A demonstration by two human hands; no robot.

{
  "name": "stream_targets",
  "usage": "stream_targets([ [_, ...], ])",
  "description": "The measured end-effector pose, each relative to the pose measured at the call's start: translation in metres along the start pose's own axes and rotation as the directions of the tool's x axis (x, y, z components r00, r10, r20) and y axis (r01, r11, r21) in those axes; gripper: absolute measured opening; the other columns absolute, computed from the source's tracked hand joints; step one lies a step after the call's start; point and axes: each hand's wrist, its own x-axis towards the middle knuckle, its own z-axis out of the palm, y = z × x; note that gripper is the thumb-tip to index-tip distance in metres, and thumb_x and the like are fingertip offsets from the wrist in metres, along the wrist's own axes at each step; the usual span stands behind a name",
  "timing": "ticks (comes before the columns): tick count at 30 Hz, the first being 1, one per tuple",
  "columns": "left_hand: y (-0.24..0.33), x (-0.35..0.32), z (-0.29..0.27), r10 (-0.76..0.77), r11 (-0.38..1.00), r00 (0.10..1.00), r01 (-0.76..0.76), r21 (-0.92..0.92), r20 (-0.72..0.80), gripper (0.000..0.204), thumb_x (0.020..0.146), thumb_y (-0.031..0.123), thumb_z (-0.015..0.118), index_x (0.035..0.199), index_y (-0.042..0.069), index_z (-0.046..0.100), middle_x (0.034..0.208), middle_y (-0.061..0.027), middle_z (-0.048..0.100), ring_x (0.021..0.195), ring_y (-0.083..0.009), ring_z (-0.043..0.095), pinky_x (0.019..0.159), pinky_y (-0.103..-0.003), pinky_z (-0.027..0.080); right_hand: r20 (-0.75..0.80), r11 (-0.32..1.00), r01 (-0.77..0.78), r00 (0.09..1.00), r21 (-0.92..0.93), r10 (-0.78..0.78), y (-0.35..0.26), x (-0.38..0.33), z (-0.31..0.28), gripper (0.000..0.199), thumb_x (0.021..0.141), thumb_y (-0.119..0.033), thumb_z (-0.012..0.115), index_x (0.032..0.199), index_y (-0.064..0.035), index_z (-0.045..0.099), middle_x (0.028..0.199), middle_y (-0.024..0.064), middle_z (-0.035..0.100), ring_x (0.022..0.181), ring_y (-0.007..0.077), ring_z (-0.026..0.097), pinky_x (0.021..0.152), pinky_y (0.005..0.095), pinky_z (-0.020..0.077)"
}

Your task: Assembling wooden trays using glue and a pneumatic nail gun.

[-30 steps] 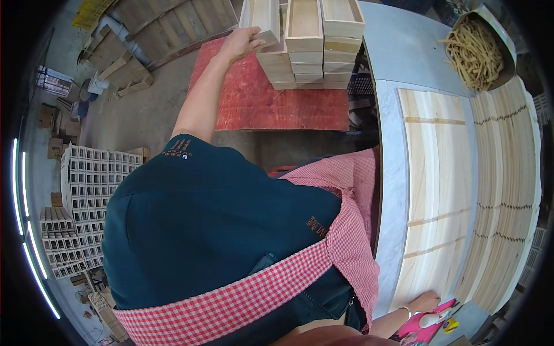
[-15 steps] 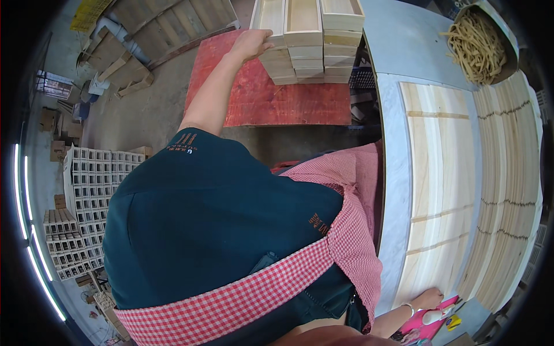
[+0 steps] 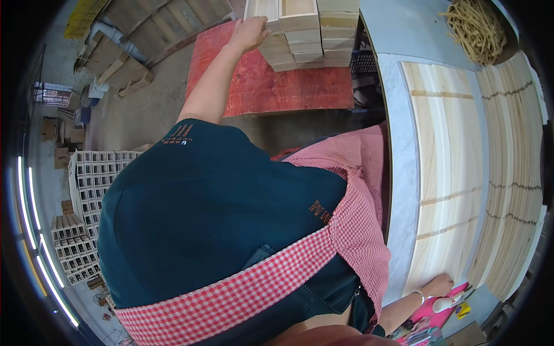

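Note:
My left hand [image 3: 249,34] reaches out to the stacked pale wooden boxes [image 3: 299,24]. Its fingers are bent over the rim at the near left corner of the top left box, gripping it. The boxes are shallow, open-topped trays in several layers on a red board [image 3: 277,92]. At the lower right my right hand [image 3: 437,285], with a bracelet at the wrist, rests at the near end of the flat wooden boards [image 3: 447,144]. Its fingers are curled inward; what they hold, if anything, is hidden.
A box of tan strips [image 3: 476,34] stands at the far right, beyond a row of wooden slats [image 3: 513,144]. A pink cloth [image 3: 441,314] with small items, one yellow [image 3: 463,310], lies near my right hand. Stacked small frames [image 3: 98,190] stand at left.
The whole view has shifted, so the boxes and red board sit higher in the picture. My left hand stays at the same box corner, and my right hand remains by the boards.

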Motion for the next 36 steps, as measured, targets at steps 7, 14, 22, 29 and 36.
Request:
stream_targets([
  [7,0.058,-0.036,0.017,0.082,0.996,0.973,-0.071,0.059,-0.218,0.038,0.084,0.024,0.071,0.119,0.009,0.063,0.136,-0.0140,0.058,0.108,-0.0352,0.062,0.087,-0.047,0.050,-0.065,0.997,0.065,0.996,-0.038,-0.068,-0.014,0.000,-0.008,0.039,0.095,-0.015,0.039,0.099,0.0084,0.070,0.098,0.0253,0.071,0.080,0.0480,0.066,0.076,0.0517,0.0529],
  [14,0.115,-0.073,0.133,0.180,0.971,0.788,-0.046,-0.236,0.589,0.043,0.089,0.020,0.067,0.129,0.005,0.060,0.162,-0.0165,0.032,0.127,-0.0411,0.055,0.104,-0.047,0.047,-0.083,0.991,0.091,0.992,-0.095,-0.099,0.000,0.001,-0.016,0.038,0.094,-0.015,0.040,0.096,0.0083,0.070,0.096,0.0247,0.071,0.077,0.0479,0.066,0.074,0.0519,0.0535],
  [22,0.122,-0.059,0.141,0.165,0.969,0.738,0.002,-0.247,0.654,0.049,0.091,0.024,0.068,0.136,0.009,0.057,0.168,-0.0156,0.015,0.138,-0.0401,0.047,0.109,-0.046,0.044,-0.070,0.986,0.110,0.990,-0.128,-0.119,0.005,0.004,-0.011,0.038,0.094,-0.016,0.040,0.096,0.0078,0.069,0.096,0.0250,0.071,0.077,0.0488,0.065,0.074,0.0528,0.0533],
  [29,0.122,-0.051,0.112,0.094,0.973,0.810,0.050,-0.227,0.579,0.047,0.090,0.023,0.068,0.134,0.010,0.059,0.168,-0.0165,0.016,0.134,-0.0418,0.050,0.107,-0.047,0.046,-0.055,0.981,0.139,0.987,-0.138,-0.148,0.006,0.007,-0.002,0.038,0.094,-0.017,0.040,0.095,0.0073,0.069,0.097,0.0252,0.071,0.078,0.0497,0.065,0.074,0.0535,0.0531],
  [36,0.132,-0.051,0.087,0.034,0.955,0.938,0.071,-0.288,0.345,0.041,0.088,0.020,0.067,0.128,0.010,0.062,0.165,-0.0159,0.023,0.125,-0.0428,0.057,0.100,-0.047,0.050,-0.047,0.997,0.069,0.996,-0.046,-0.071,-0.004,-0.003,-0.001,0.038,0.094,-0.018,0.040,0.096,0.0074,0.069,0.097,0.0256,0.071,0.079,0.0501,0.065,0.076,0.0543,0.0526],
])
